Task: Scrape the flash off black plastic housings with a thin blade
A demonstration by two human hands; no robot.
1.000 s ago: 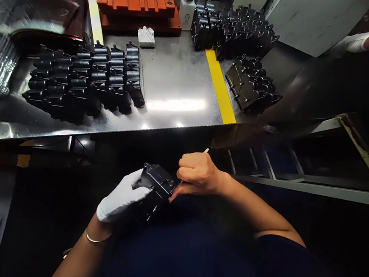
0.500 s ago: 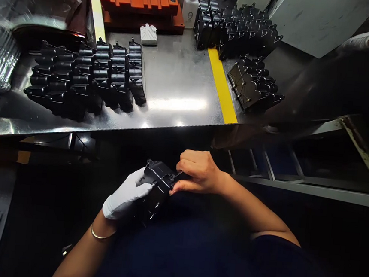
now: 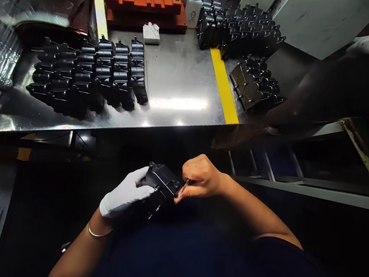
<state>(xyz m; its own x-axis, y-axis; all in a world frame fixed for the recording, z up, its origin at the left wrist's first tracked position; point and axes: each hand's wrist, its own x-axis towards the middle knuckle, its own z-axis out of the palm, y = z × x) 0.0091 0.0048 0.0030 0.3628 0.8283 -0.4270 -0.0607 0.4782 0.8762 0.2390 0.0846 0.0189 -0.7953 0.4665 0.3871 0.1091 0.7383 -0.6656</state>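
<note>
A matte black plastic housing (image 3: 163, 180), angular with a small lug at its 11 o'clock corner, is held tilted in midair above the person's lap, and a thin metal tool (image 3: 185, 186) meets its 3 o'clock end.

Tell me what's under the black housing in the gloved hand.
Under the black plastic housing is the white-gloved left hand, with the person's dark clothing below it. The housing's underside cannot be seen: the glove covers part of it and the rest is lost in shadow.
</note>
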